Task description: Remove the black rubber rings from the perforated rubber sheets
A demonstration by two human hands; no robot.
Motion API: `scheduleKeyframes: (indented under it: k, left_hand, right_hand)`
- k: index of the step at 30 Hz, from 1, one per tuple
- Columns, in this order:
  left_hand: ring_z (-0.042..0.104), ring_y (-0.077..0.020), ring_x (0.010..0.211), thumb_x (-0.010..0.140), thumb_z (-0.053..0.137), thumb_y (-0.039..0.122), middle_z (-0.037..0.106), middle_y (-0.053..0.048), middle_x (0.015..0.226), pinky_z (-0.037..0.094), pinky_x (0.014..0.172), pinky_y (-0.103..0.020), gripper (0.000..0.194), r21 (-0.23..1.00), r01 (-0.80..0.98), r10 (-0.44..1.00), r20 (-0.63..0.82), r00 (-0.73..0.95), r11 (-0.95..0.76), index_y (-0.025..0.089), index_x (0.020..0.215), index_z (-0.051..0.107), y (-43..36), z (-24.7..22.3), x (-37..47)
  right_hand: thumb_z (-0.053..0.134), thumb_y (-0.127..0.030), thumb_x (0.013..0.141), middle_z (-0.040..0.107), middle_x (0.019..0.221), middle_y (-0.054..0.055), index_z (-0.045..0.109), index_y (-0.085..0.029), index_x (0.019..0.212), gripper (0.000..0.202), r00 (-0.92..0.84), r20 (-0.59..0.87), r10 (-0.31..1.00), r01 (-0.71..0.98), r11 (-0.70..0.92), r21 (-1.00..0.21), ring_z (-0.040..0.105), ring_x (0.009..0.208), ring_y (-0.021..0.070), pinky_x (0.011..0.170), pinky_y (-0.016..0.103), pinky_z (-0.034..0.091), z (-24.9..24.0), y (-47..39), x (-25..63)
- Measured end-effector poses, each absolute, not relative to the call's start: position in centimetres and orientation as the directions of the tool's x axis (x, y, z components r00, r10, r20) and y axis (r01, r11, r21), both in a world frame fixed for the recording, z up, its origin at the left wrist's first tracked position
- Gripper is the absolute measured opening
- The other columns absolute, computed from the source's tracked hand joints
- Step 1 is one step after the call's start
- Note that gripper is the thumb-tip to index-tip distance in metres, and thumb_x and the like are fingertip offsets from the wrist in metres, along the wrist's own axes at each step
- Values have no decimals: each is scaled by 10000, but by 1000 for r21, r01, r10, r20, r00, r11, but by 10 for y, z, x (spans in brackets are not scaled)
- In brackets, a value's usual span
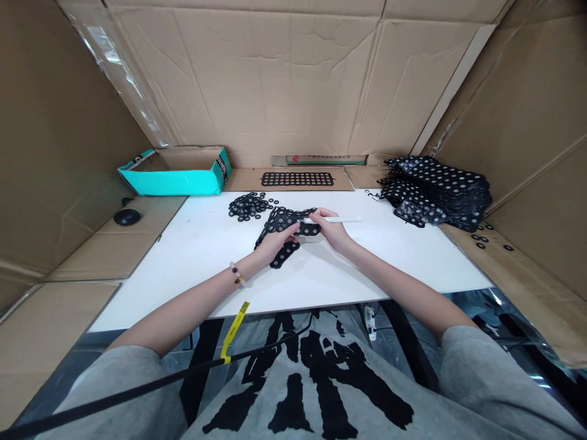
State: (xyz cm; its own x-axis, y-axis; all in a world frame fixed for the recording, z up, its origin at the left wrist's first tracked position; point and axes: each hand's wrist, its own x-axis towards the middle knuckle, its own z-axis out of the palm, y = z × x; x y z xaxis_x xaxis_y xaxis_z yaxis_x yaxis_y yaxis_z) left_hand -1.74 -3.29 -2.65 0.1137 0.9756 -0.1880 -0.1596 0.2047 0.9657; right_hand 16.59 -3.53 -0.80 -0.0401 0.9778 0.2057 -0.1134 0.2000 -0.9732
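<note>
1 dotted sheet point(280, 219) is pinched by left fingers point(290, 231), 1 pen point(342, 219) by right fingers point(318, 214); 1 ring pile point(247, 207) is seen on bench point(348, 269).

Even light is brightening the white worktop point(192, 244), faint shadows softening its middle; tape point(108, 50) beyond its left is glaring, cardboard walls point(527, 153) flanking it looking dim, stretched.

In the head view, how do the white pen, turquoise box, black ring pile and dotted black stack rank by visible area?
1. Dotted black stack
2. Turquoise box
3. Black ring pile
4. White pen, in the right hand
</note>
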Motion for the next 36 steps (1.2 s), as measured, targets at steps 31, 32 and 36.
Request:
scheduleKeyframes:
  k: [31, 32, 36]
  left_hand:
    - [650, -194, 835, 653, 814, 438, 732, -103, 985, 492, 838, -329, 400, 929, -195, 942, -278, 188, 313, 138, 904, 732, -33, -16, -12]
    - [648, -189, 821, 652, 812, 450, 730, -104, 983, 492, 832, -328, 412, 927, -193, 942, -289, 173, 320, 134, 903, 729, -33, -16, -13]
    - [626, -156, 729, 651, 818, 410, 722, -86, 880, 489, 807, -315, 340, 917, -234, 944, -298, 140, 323, 123, 800, 711, -33, -10, -13]
  right_hand:
    - [532, -398, 821, 461, 625, -29, 455, -208, 666, 258, -34, 371, 928, 304, 364, -881, 416, 634, 139, 602, 271, 308, -3, -46, 159]
    - [548, -419, 804, 463, 628, -27, 463, -208, 662, 268, -36, 338, 941, 245, 336, -909, 420, 636, 140, 599, 269, 318, -2, -45, 160]
    - [594, -453, 737, 492, 621, -17, 494, -204, 642, 284, -90, 206, 974, 126, 216, -968, 435, 623, 142, 582, 268, 340, 0, -42, 163]
